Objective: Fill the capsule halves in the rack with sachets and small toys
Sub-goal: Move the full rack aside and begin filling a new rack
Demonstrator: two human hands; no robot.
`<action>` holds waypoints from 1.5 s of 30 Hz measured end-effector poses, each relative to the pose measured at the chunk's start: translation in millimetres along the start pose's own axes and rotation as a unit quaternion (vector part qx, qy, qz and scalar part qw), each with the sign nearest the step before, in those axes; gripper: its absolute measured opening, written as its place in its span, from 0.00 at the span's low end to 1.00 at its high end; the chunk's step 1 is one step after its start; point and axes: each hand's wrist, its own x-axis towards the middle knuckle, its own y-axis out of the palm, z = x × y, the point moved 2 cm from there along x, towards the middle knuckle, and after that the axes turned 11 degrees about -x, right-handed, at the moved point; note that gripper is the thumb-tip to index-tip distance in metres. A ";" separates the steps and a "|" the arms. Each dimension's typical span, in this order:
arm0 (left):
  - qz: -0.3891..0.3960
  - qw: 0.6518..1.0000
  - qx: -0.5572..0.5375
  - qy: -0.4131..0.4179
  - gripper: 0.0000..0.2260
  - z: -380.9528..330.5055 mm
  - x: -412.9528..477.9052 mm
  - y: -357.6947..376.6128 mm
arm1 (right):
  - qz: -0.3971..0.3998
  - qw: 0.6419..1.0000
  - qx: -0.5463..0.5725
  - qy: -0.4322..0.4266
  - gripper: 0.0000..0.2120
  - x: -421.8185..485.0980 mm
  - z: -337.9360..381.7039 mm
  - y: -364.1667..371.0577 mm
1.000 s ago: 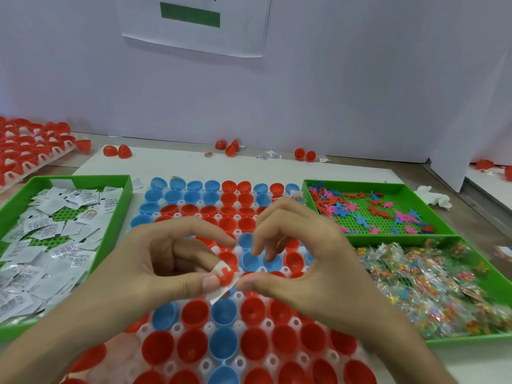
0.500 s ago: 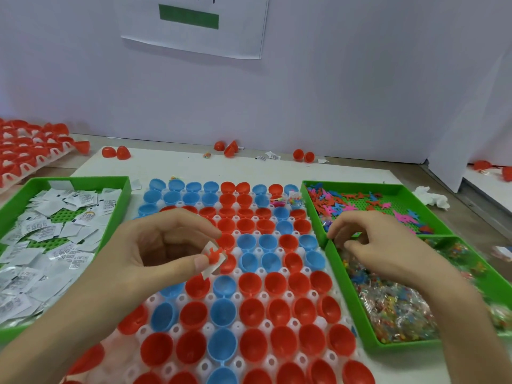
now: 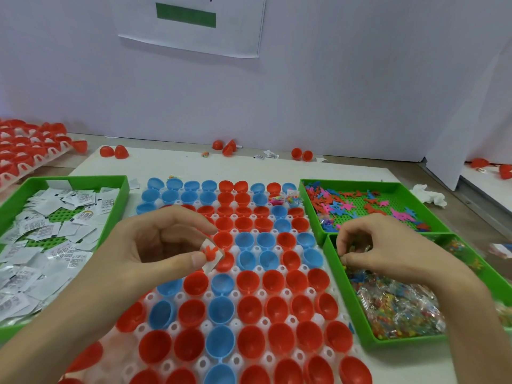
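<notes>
Rack (image 3: 260, 293) flanked by green trays (image 3: 123, 189), left hand (image 3: 155, 245) pinching sachet (image 3: 211, 268) over halves (image 3: 246, 241)

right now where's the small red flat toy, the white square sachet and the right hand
small red flat toy (image 3: 209, 251), head view, its middle
white square sachet (image 3: 209, 268), head view, lower corner
right hand (image 3: 388, 245), head view, its back

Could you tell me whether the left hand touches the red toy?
Touching: head view shows the left hand pinching the red toy against a sachet.

Green trays (image 3: 125, 194) wall rack (image 3: 235, 294) L & R; top approach open.
</notes>
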 end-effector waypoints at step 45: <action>0.010 0.995 0.052 0.085 0.17 -5.4 -6.7 20.6 | -0.116 0.888 0.400 -0.197 0.06 -20.6 117.9 38.0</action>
